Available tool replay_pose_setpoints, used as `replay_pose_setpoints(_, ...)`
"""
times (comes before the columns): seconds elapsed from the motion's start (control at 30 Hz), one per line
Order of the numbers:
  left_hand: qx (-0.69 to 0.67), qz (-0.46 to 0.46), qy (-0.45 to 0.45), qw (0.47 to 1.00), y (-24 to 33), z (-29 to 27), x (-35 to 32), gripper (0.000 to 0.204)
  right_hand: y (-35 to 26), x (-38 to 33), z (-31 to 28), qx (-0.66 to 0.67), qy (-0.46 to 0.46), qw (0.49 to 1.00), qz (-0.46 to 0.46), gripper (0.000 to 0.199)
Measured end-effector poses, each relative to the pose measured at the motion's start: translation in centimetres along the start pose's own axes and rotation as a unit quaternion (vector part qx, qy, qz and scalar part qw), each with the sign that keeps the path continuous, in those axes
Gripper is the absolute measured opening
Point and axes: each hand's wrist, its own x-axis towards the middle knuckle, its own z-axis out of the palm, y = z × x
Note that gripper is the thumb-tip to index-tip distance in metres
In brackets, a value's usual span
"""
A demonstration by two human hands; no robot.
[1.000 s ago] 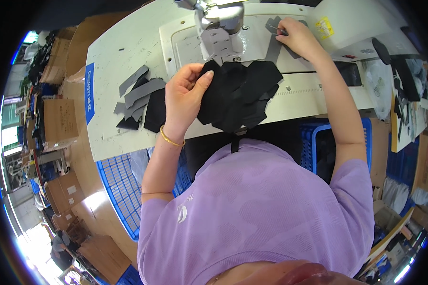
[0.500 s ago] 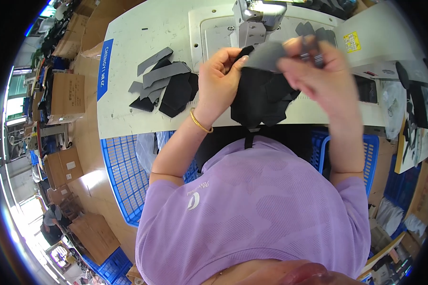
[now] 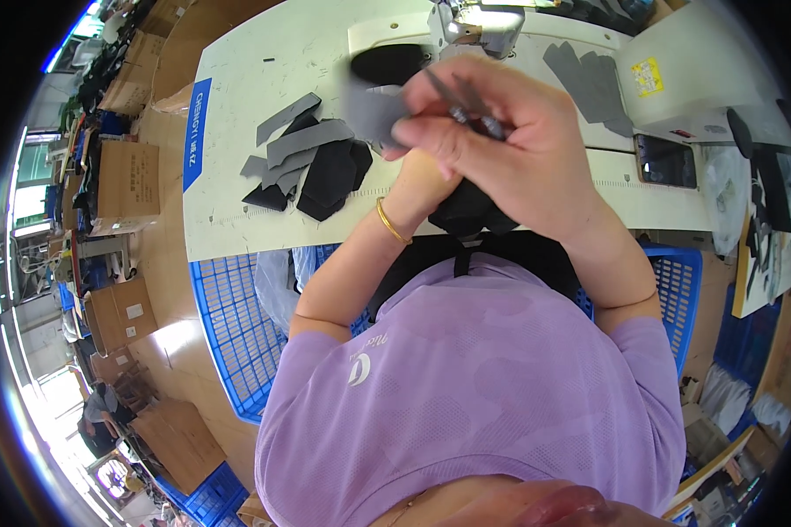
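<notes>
My right hand (image 3: 518,145) is closed, crossing in front of my left. It pinches a grey fabric piece (image 3: 373,114), blurred by motion, and a pair of dark thread snips (image 3: 470,110) lies across its fingers. Most of my left hand (image 3: 424,183) is hidden behind the right, its fingers out of sight; a gold bangle circles that wrist. Beyond the grey piece shows a rounded black fabric piece (image 3: 391,63); what holds it cannot be seen. More black fabric pieces (image 3: 470,211) lie under my hands at the table's near edge.
A sewing machine head (image 3: 479,26) stands at the far middle of the white table (image 3: 237,79). Loose grey and black cut pieces (image 3: 312,154) lie left, grey strips (image 3: 589,88) right, beside a phone (image 3: 666,161). Blue baskets (image 3: 228,325) sit below the table.
My right hand has swung left across my left hand, carrying the grey piece and snips. The grey strips and phone on the right have come into fuller view.
</notes>
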Motion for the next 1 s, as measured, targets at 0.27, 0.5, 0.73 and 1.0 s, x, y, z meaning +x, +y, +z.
replay_pose_setpoints(0.27, -0.349, -0.247, -0.058, 0.902, 5.3, -8.3, 5.0, 0.013, 3.3, -2.8, -3.6, -0.196, 0.146, 0.963, 0.117, 0.013)
replay_pose_setpoints(0.5, -0.391, -0.257, -0.056, 0.882, 5.5, -8.7, 4.8, 0.014, 3.1, -2.8, -5.0, -0.223, 0.083, 0.956, 0.17, 0.013)
replay_pose_setpoints(0.73, -0.448, -0.294, -0.068, 0.842, 6.3, -8.6, 5.4, 0.016, 2.7, -2.3, -5.9, -0.236, 0.02, 0.955, 0.18, 0.012)
replay_pose_setpoints(1.0, -0.415, -0.284, -0.005, 0.864, 6.5, -8.1, 5.3, 0.015, 2.7, -2.7, -5.1, -0.156, 0.087, 0.965, 0.194, 0.014)
